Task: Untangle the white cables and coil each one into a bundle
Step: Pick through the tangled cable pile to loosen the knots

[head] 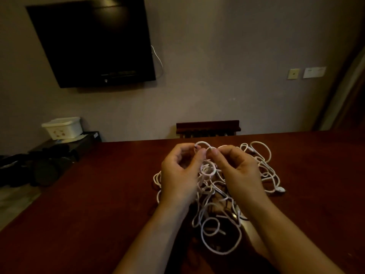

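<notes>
Dark table (98, 194); left hand (180, 175), right hand (240, 171) pinch white cables (217, 196)

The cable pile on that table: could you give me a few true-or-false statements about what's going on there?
1. The white cables lie in one tangled heap on the dark red table. True.
2. Both hands pinch cable loops above the heap. True: the left hand and the right hand meet at a loop near its far side.
3. Several neat coiled bundles already sit beside the heap. False: no finished bundle is visible.
4. The screen on the wall is showing a picture. False: it is dark.
5. A white connector end lies at the heap's right edge. True.
</notes>
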`<state>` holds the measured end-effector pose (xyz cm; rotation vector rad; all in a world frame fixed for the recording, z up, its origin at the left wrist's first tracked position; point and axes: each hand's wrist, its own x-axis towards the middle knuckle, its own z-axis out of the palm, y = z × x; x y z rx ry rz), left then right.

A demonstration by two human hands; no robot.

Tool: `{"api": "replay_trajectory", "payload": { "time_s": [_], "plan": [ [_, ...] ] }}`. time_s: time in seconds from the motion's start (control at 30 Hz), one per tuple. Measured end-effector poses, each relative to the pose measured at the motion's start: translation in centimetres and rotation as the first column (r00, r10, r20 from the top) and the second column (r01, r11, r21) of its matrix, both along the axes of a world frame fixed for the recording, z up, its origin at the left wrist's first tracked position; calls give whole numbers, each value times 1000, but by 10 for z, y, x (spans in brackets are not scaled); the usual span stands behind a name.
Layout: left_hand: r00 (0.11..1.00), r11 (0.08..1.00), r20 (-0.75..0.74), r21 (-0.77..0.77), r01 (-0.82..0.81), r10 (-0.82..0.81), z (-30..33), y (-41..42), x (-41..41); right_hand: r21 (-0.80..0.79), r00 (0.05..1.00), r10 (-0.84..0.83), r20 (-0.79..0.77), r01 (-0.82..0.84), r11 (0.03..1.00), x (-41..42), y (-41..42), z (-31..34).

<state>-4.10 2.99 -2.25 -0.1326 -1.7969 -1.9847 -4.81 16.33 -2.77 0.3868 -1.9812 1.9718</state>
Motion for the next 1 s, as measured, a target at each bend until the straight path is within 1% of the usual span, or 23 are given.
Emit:
{"api": "replay_trajectory", "payload": {
  "time_s": [0.07,0.13,0.2,0.27,0.33,0.4,0.47,0.53,0.6,0.7,0.8,0.83,0.87,0.9,0.93,0.97,1.0],
  "plan": [
    [1000,998,11,64,19,-20,2,-4,-2,60,994,109,6,-110,992,1,0,0],
    [1000,996,23,90,11,-13,3,-7,-4,126,972,222,71,-230,965,2,-1,-1],
    [998,992,59,122,-5,-2,2,-9,-7,201,964,247,99,-263,944,1,-1,-4],
    [995,982,95,187,5,-23,0,-11,-11,210,980,189,68,-199,957,0,0,-6],
    [993,958,89,282,46,-74,1,-11,-13,176,991,128,26,-130,976,-2,1,-6],
    [991,931,73,356,80,-113,3,-11,-13,129,993,120,6,-119,984,-3,1,-7],
    [986,911,64,396,116,-153,2,-11,-13,110,994,108,-23,-105,988,-2,1,-7],
    [985,901,62,415,123,-163,1,-10,-12,107,994,94,-56,-88,990,-1,0,-7],
    [990,903,64,420,89,-128,1,-8,-11,84,993,95,-62,-90,992,0,-1,-7],
    [994,908,63,415,54,-88,3,-6,-10,89,996,59,-71,-53,995,-2,-2,-8],
    [995,926,93,377,-2,-35,0,-6,-10,155,993,41,-111,-23,988,-2,-1,-9],
    [995,927,100,375,-30,-8,0,-6,-11,222,991,17,-129,12,975,-3,-1,-11],
    [994,923,103,381,-57,18,0,-6,-12,326,984,-33,-176,90,941,-4,1,-13],
    [993,918,105,387,-82,45,0,-8,-13,447,961,-97,-259,209,870,-6,2,-16],
    [991,914,112,392,-106,67,1,-10,-14,540,924,-148,-353,331,774,-8,3,-19],
    [989,913,119,388,-125,85,1,-12,-14,568,893,-173,-415,403,718,-8,3,-22],
    [988,914,124,384,-133,92,1,-15,-15,559,890,-180,-419,409,722,-8,1,-22]
  ]
}}
